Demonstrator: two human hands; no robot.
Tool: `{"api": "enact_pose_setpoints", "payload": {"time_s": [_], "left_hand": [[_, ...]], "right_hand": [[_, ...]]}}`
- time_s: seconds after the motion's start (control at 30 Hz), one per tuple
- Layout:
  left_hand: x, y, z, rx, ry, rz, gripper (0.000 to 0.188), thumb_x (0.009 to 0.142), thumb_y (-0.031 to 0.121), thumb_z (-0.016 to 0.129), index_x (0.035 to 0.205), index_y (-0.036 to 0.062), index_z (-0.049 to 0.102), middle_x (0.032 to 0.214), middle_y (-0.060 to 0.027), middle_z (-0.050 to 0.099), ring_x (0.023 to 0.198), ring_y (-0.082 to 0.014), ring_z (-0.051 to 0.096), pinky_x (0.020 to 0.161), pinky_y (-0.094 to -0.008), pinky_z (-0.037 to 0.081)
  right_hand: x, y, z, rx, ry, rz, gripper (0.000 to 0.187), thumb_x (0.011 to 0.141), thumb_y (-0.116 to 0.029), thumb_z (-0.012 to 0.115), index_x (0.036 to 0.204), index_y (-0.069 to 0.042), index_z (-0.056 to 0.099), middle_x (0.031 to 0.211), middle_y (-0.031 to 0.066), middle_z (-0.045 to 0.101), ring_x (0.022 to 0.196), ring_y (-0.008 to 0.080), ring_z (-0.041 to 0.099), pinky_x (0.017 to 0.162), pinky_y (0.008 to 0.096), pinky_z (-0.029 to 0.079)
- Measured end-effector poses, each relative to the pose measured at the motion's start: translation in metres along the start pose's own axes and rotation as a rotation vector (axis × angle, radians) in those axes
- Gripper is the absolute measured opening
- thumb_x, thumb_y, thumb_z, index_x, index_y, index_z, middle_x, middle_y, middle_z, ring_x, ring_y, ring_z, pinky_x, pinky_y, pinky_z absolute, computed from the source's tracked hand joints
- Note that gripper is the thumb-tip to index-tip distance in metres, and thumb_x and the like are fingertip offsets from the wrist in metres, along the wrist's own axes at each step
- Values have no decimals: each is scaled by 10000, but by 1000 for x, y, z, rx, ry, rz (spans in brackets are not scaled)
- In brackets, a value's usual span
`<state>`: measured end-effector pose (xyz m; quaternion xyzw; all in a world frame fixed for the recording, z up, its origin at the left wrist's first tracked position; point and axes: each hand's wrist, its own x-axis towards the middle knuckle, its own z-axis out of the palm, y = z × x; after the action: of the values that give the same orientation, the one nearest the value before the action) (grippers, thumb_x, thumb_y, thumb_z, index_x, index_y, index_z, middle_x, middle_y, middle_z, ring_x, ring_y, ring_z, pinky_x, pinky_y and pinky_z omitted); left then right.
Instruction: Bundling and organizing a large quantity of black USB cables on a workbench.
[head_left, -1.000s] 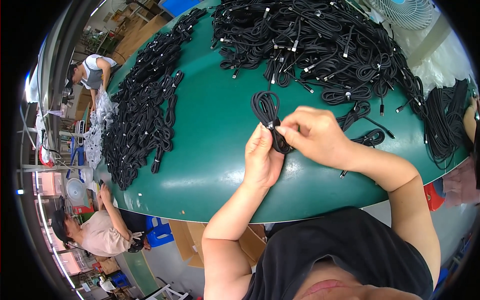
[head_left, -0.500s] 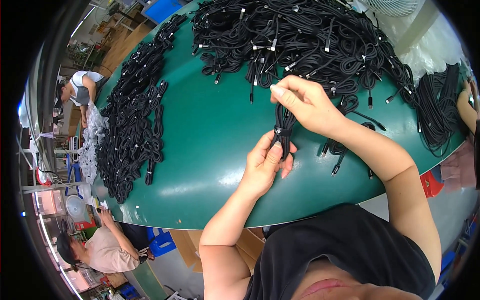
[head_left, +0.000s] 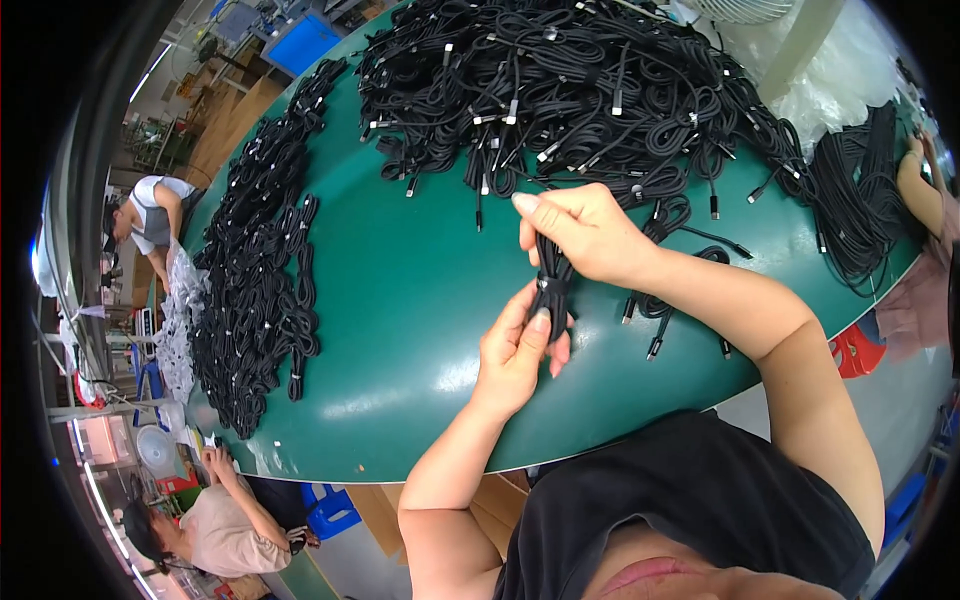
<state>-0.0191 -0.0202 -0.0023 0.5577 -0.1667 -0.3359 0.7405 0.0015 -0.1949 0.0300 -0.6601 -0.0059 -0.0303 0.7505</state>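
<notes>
A black braided cable bundle [head_left: 552, 288], coiled lengthwise with a dark strap round its middle, is held upright over the table. My left hand [head_left: 517, 350] grips its lower end between thumb and fingers. Around the upper end, the fingers of my right hand [head_left: 590, 232] are closed, hiding that part of the coil. Just right of the bundle, a few loose coiled cables [head_left: 660, 300] with metal plugs lie on the green table [head_left: 400, 300]. Beyond my hands spreads a large heap of black cables [head_left: 560, 90].
A long row of bundled cables [head_left: 250, 280] runs down the table's left side. More straight black cables [head_left: 855, 195] hang over the right, beside another person's arm [head_left: 918, 190]. Two people work at the left, near clear plastic bags [head_left: 182, 310]. A white fan [head_left: 745, 8] stands at the back.
The view has shifted slightly, so the table items sit a little further left and lower or higher. Both hands keep their hold on the cable bundle, with little change in grip.
</notes>
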Motion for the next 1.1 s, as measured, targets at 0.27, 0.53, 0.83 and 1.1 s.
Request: {"api": "enact_pose_setpoints", "payload": {"time_s": [0.27,0.53,0.83,1.1], "left_hand": [[-1,5,5,-326,-256,-295,419,884,259,541,1171,-3,382,883,-136,565,567,-145,494,461,-228,380],[13,56,-51,-828,245,451,553,892,383,489,1193,-65,374,1116,-232,536,731,-206,565,649,-273,488],[16,27,-32,15,337,360,488,911,341,472,1249,-9,426,1158,-143,527,937,-181,549,745,-288,439],[1,28,-25,-149,-158,48,488,908,301,491,1247,-44,430,1017,-190,580,770,-202,587,675,-294,468]], "right_hand": [[-12,-6,7,-309,5,-172,369,912,-222,488,604,-28,547,503,36,526,446,100,489,429,260,397],[23,-20,-49,-1525,489,-783,284,718,-238,661,914,-40,602,864,67,571,879,241,507,776,382,387],[-3,-55,-28,-743,117,-565,144,798,-127,609,895,-20,605,752,90,572,696,223,556,616,313,445],[-13,-46,-7,-573,-318,-448,233,763,-98,649,961,-1,571,838,114,566,716,275,565,627,333,465]]}}
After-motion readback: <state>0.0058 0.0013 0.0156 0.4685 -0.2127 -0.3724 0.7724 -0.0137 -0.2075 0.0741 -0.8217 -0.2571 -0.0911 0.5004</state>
